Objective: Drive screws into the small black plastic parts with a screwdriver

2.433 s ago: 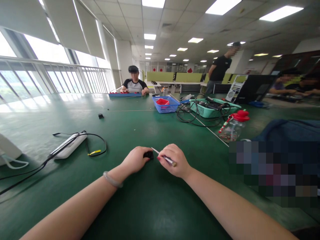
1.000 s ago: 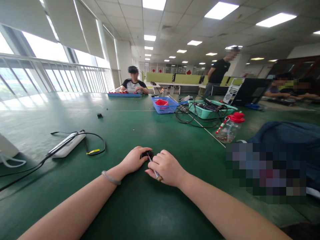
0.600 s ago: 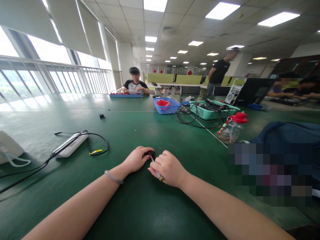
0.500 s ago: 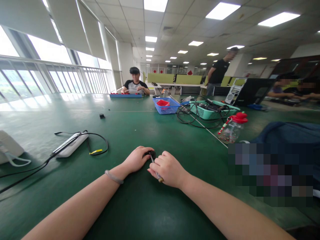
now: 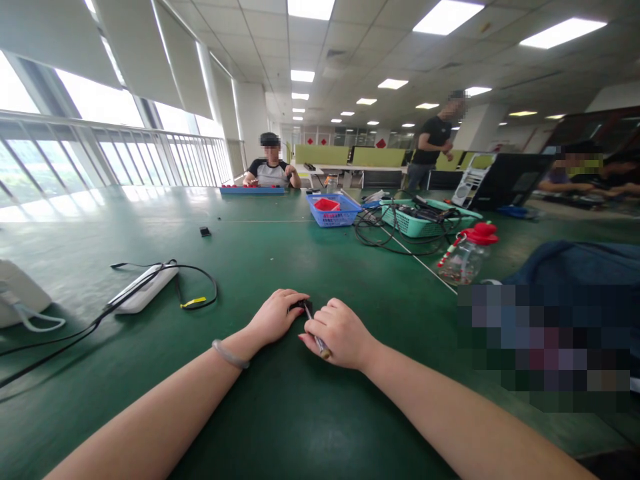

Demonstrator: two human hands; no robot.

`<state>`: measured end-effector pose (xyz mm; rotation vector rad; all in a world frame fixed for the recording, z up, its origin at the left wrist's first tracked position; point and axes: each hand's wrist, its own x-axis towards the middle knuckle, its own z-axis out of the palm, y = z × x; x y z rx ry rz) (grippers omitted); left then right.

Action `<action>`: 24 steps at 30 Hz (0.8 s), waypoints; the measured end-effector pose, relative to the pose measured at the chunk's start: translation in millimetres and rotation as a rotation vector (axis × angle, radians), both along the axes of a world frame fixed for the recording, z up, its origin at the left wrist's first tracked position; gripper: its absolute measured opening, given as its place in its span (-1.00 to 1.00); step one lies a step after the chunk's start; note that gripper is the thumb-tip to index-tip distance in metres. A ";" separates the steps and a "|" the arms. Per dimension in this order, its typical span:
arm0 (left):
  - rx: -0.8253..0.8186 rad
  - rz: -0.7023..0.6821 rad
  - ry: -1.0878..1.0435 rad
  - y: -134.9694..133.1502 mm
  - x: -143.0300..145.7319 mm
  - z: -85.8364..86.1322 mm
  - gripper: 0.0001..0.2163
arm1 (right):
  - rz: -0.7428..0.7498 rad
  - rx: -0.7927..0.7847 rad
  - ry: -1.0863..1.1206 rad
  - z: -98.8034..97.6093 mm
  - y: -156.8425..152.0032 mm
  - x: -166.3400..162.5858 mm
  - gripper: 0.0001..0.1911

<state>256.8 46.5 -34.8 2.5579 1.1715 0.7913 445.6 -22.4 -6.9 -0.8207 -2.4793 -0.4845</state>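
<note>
At the middle of the green table [image 5: 240,407], my left hand [image 5: 276,315] is closed around a small black part [image 5: 299,305], pressing it near the table top. The fingers hide much of that part, so its kind is unclear. My right hand [image 5: 343,333] grips a screwdriver [image 5: 321,345] with a slim metal shaft. Its handle end points down toward me, and its tip meets the black part beside my left fingertips. A pale bangle [image 5: 230,355] circles my left wrist.
To the left lie a white power strip [image 5: 145,288] and black cable [image 5: 200,270]. A small black piece [image 5: 205,231] sits farther off. Blue basket [image 5: 334,217], green basket [image 5: 417,223], red-lidded bottle [image 5: 465,257] and dark blue bag [image 5: 575,270] stand rightward. A person [image 5: 271,173] sits opposite.
The screwdriver and my right hand have shifted slightly right and up, with the shaft at a changed tilt. My left hand keeps its hold. The standing person in the background has turned.
</note>
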 end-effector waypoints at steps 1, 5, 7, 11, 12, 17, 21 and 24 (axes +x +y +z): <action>-0.001 0.000 0.002 0.3 -0.1 -0.4 -0.70 | 0.008 -0.004 0.000 0.1 -0.1 -0.1 -0.72; -0.010 0.002 0.005 1.1 -0.3 -1.5 -0.69 | 0.029 -0.005 -0.007 -1.1 0.0 -1.3 -0.71; -0.014 -0.005 0.005 1.4 -0.2 -1.5 -0.70 | 0.006 -0.012 -0.017 -2.8 1.2 -1.8 -0.73; -0.018 -0.008 -0.001 2.5 -0.1 -1.1 -0.71 | -0.040 -0.048 -0.023 -5.7 3.8 -1.0 -0.77; -0.018 -0.008 0.000 2.7 -0.1 -1.0 -0.71 | -0.036 -0.050 -0.020 -5.7 3.8 -0.7 -0.77; -0.013 -0.015 0.003 2.5 -0.9 -1.1 -0.70 | 0.045 -0.016 0.013 -2.1 0.3 -0.5 -0.72; -0.009 -0.018 0.004 2.4 -1.3 -1.6 -0.69 | 0.061 -0.014 0.020 -1.2 -0.9 -1.7 -0.72; -0.007 -0.018 0.008 2.6 -1.4 -1.7 -0.68 | 0.039 -0.023 0.013 -1.3 -0.9 -2.4 -0.73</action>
